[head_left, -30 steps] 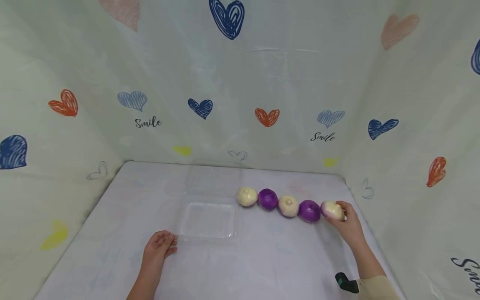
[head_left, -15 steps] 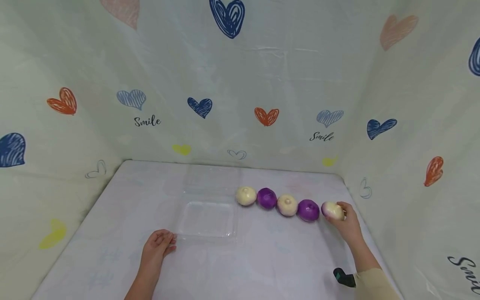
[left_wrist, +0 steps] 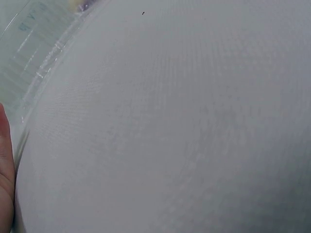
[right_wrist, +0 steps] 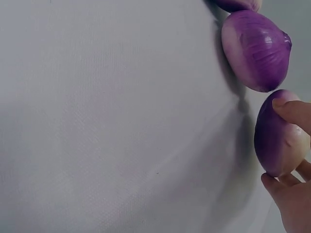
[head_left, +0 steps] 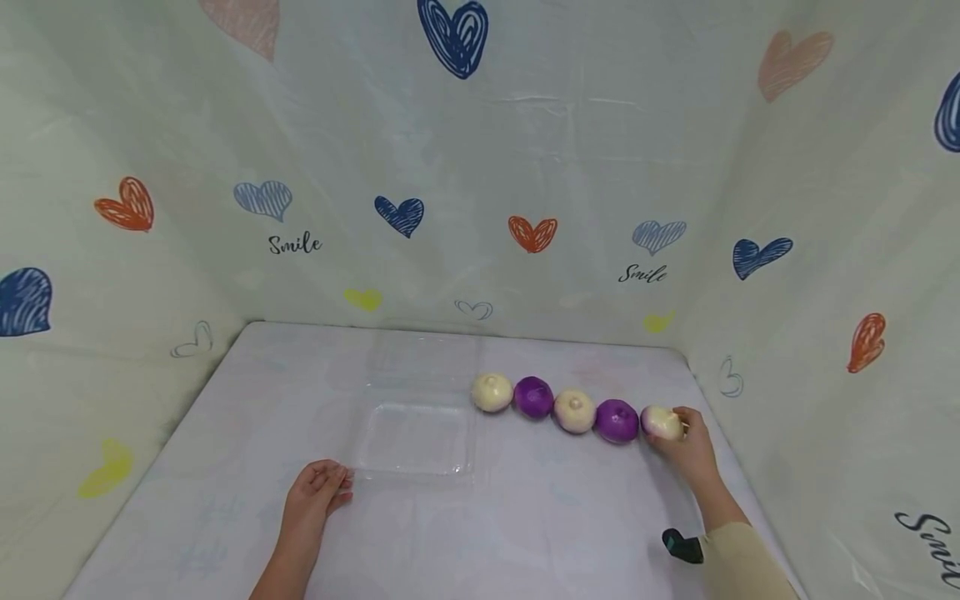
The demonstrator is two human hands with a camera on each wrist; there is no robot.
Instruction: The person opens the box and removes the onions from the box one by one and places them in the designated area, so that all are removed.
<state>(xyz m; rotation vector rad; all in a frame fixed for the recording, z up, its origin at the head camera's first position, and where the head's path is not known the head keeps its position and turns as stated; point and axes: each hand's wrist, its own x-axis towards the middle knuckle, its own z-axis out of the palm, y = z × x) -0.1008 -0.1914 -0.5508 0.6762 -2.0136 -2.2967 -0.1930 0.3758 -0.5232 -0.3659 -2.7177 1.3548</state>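
Note:
In the head view my right hand (head_left: 693,454) holds a white-and-purple onion (head_left: 662,422) at the right end of a slanting row. The right wrist view shows the thumb on one side of this onion (right_wrist: 278,138) and fingers on the other. Beside it lies a purple onion (head_left: 617,421), with only a narrow gap or light contact between them. Further left are a pale onion (head_left: 575,411), another purple onion (head_left: 534,397) and another pale onion (head_left: 492,392). My left hand (head_left: 313,496) pinches the near left corner of a clear plastic container (head_left: 360,442); its fingertips are partly hidden.
The container's raised clear lid (head_left: 423,358) stands behind its base, near the leftmost onion. A white cloth covers the table (head_left: 525,533). Heart-printed curtains (head_left: 570,150) hang behind and at both sides. A dark wrist device (head_left: 682,547) sits by the right sleeve.
My right hand has shifted the held onion slightly: it stood a bit apart from the purple onion half a second ago and is now closer again. The left hand stays at the container's corner.

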